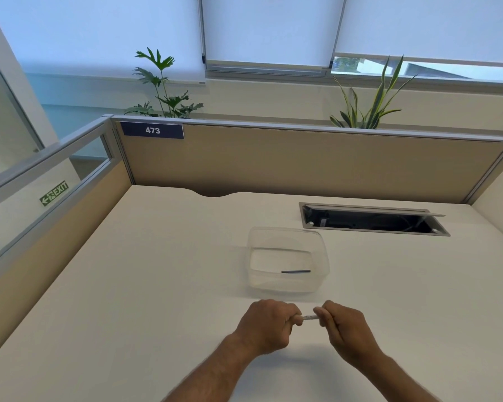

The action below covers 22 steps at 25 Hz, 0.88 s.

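Observation:
Both of my hands hold one thin white stick-like thing (309, 317), perhaps a pen, above the near part of the white desk (163, 271). My left hand (269, 324) grips its left end with curled fingers. My right hand (341, 326) grips its right end. Only a short white piece shows between the two hands. Just beyond them stands a clear plastic container (288, 285) without a lid. A thin dark stick (296, 271) lies flat on its bottom, near the front right.
An open cable hatch (372, 220) is sunk into the desk at the back right. Beige partition panels (302, 161) wall the desk at the back and left, one with a label reading 473. Two potted plants stand behind the back panel.

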Each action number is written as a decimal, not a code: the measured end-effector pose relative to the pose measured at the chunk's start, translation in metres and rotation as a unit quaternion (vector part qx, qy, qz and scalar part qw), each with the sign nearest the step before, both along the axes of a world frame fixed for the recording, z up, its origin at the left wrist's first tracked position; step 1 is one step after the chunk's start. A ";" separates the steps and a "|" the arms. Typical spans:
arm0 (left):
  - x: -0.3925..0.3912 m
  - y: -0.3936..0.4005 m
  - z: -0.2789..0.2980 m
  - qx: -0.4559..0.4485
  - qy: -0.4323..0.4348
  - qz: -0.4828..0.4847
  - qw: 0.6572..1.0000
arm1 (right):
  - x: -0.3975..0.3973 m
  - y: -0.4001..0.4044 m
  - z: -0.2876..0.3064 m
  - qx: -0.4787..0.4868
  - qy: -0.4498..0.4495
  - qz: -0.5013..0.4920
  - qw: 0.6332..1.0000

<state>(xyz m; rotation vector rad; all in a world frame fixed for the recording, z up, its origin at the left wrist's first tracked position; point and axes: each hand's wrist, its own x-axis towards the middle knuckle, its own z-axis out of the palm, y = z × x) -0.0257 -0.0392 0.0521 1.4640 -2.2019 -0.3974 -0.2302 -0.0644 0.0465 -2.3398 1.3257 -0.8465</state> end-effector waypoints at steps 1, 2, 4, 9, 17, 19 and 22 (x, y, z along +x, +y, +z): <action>0.000 -0.001 0.000 0.010 0.003 -0.003 1.000 | -0.001 0.000 0.000 -0.018 0.014 -0.002 1.000; 0.000 -0.002 -0.001 0.016 0.005 -0.004 1.000 | -0.001 -0.001 0.000 -0.034 0.028 -0.004 0.999; 0.000 -0.003 -0.003 0.011 0.010 0.001 1.000 | 0.001 -0.001 0.001 -0.054 0.046 -0.010 0.997; -0.003 0.000 -0.005 -0.055 0.049 0.028 0.997 | 0.007 -0.003 0.002 -0.017 0.046 -0.041 0.998; -0.004 -0.003 -0.001 -0.138 0.050 0.070 0.987 | 0.016 -0.005 0.003 0.284 -0.126 -0.063 0.948; -0.004 -0.002 -0.003 -0.111 0.044 0.073 0.990 | 0.012 -0.003 0.003 0.294 -0.176 -0.051 0.938; -0.002 -0.002 -0.003 -0.080 0.017 0.076 0.994 | 0.003 -0.001 -0.001 0.251 -0.199 -0.014 0.947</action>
